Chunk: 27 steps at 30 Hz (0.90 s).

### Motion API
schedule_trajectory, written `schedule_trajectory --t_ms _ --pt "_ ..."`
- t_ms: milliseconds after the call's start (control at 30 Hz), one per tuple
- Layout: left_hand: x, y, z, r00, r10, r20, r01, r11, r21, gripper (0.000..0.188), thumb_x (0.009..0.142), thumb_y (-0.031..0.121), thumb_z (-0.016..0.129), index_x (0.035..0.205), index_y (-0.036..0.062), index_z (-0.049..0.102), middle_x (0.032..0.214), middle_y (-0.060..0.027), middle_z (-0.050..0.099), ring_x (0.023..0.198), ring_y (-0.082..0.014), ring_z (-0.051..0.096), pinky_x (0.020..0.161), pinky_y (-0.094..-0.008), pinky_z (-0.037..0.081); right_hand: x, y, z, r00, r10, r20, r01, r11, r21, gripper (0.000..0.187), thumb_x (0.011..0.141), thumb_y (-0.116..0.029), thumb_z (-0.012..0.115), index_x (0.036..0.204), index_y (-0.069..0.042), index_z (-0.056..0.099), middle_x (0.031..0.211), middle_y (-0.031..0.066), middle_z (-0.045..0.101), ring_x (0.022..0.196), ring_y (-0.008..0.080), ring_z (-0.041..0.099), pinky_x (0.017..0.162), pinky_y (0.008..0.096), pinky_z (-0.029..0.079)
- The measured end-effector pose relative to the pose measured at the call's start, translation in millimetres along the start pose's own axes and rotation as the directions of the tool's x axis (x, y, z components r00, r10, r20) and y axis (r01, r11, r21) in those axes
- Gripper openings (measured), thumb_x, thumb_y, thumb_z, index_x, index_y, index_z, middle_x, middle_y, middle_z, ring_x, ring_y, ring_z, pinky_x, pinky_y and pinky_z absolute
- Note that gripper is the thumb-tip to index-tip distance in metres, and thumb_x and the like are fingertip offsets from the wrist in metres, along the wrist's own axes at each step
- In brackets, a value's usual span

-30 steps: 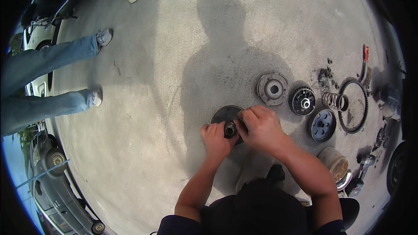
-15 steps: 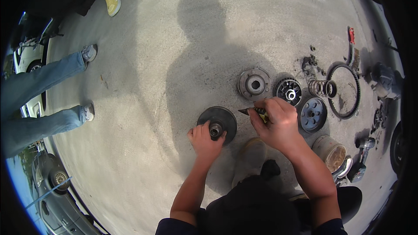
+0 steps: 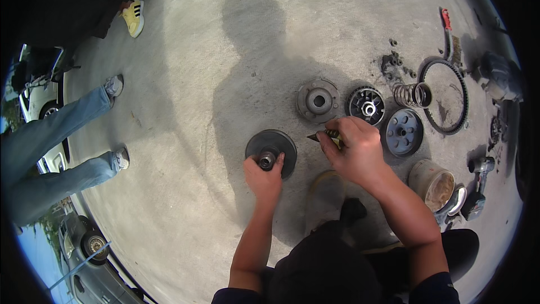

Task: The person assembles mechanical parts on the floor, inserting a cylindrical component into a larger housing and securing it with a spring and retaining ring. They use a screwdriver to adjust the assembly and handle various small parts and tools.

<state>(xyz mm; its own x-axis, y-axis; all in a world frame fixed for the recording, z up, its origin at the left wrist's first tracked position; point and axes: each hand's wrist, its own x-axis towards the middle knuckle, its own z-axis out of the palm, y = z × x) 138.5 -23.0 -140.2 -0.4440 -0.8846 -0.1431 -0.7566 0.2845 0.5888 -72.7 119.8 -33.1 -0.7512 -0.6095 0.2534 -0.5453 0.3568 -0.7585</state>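
Observation:
A dark round pulley disc (image 3: 287,156) with a metal hub tube stands on the concrete in front of me. My left hand (image 3: 263,179) is closed round the hub, its thumb on the right side and the fingers on the left. My right hand (image 3: 357,152) pinches a dark, pen-like pointed tool (image 3: 334,137) with yellow on its body. The tool's tip points left towards the disc and is apart from it. Just beyond my right hand lie a round clutch plate (image 3: 319,101), a finned pulley part (image 3: 365,105) and a grey clutch bell (image 3: 404,132).
To the right are a coil spring (image 3: 409,95), a toothed drive belt (image 3: 466,98), a red-handled brush (image 3: 448,36), a bucket (image 3: 432,183) and a cordless power tool (image 3: 479,186). Other people's legs (image 3: 73,104) and yellow shoes (image 3: 134,18) stand left and far, with parked cars (image 3: 93,259) behind.
My left hand has shifted from the disc's face to a grip round the hub. The right hand still holds the pointed tool. More of a yellow shoe shows at the top; the view has shifted slightly.

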Motion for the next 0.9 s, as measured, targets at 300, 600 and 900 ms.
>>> schedule_trajectory --t_ms 300,600,900 --pt "20.9 -10.3 -29.1 0.949 0.279 0.144 -0.262 0.956 -0.13 0.061 0.075 0.008 0.091 0.131 0.0028 0.069 0.109 -0.0161 0.068 0.102 -0.0343 0.069 0.088 -0.0426 0.056 -17.5 -21.7 49.1 0.982 -0.176 0.069 0.17 0.982 0.085 0.024 0.081 -0.009 0.088 0.096 -0.004 0.069 0.084 0.011 0.071 0.071 0.0313 0.07 0.062 0.0421 0.059" --pt "19.7 -14.8 -22.5 0.965 0.226 0.131 -0.201 0.962 -0.182 0.057 0.08 0.01 0.09 0.133 0.0063 0.07 0.112 -0.0147 0.068 0.098 -0.0343 0.07 0.081 -0.0413 0.057 -17.8 -39.4 69.1 0.968 -0.245 0.061 0.246 0.969 -0.014 0.027 0.081 -0.007 0.088 0.098 -0.003 0.068 0.086 0.0111 0.071 0.071 0.0299 0.071 0.061 0.0393 0.059" --pt "11.7 -16.4 -24.1 0.97 0.183 0.159 -0.157 0.974 -0.164 0.058 0.08 0.01 0.09 0.134 0.0066 0.068 0.115 -0.0154 0.066 0.103 -0.0364 0.069 0.086 -0.0444 0.056 -23.5 -37.0 69.8 0.983 -0.18 0.045 0.181 0.983 -0.014 0.023 0.082 -0.009 0.087 0.093 -0.004 0.067 0.081 0.0106 0.069 0.07 0.0307 0.07 0.059 0.0417 0.058"
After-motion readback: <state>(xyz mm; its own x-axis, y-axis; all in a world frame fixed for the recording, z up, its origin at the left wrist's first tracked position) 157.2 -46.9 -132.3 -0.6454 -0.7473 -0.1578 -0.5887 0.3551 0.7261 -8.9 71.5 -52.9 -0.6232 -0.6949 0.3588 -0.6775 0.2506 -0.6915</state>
